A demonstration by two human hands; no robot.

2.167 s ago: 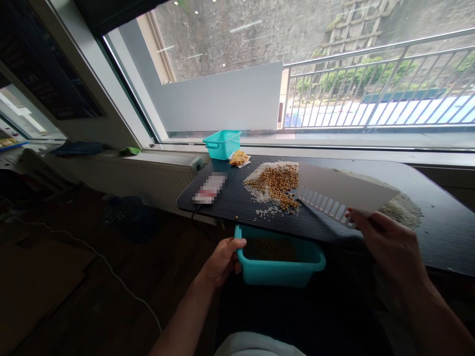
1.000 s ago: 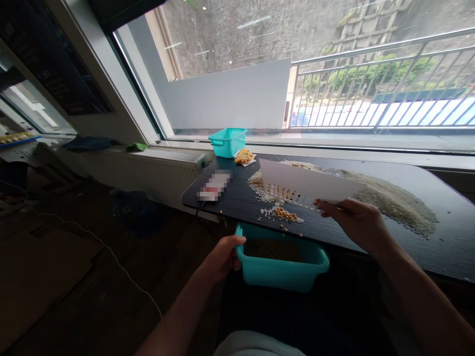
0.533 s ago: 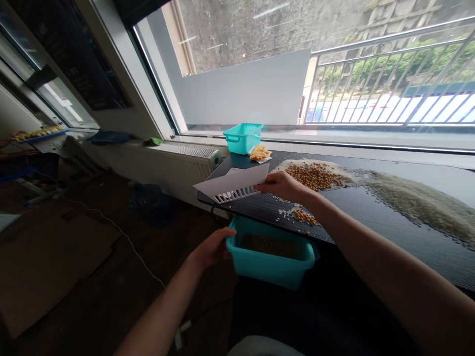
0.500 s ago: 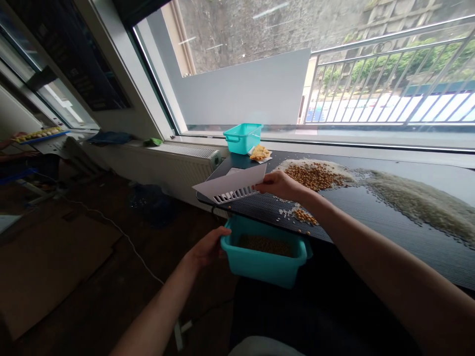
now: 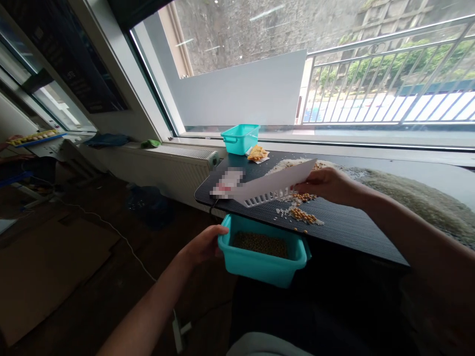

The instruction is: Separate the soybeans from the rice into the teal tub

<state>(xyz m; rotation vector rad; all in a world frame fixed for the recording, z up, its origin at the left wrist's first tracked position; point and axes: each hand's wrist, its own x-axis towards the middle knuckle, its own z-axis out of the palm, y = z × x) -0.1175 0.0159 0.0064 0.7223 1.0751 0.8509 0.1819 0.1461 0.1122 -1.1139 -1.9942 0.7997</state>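
Note:
My left hand (image 5: 205, 243) grips the left end of a turquoise plastic basin (image 5: 261, 267), held just below the table's front edge. Small brownish beans (image 5: 260, 244) cover its bottom. Over the table, my right hand (image 5: 326, 185) is closed on a white slotted card (image 5: 274, 183), which is tilted with its row of slots along the lower edge. Under and beside the card lie yellow beans (image 5: 303, 215) mixed with white grains. A larger heap of pale grains (image 5: 293, 163) is partly hidden behind the card and my right hand.
A second turquoise basin (image 5: 241, 139) stands at the table's back left, beside a folded yellow cloth-like piece (image 5: 258, 153). A greenish-grey grain pile (image 5: 415, 198) spreads over the right of the dark table (image 5: 356, 230). A radiator (image 5: 181, 168) runs along the wall. Another person's arm shows far left.
My right hand has carried the slotted card to the right, over the beans. A blurred pale item on the table's left corner is now uncovered. My left hand still holds the basin.

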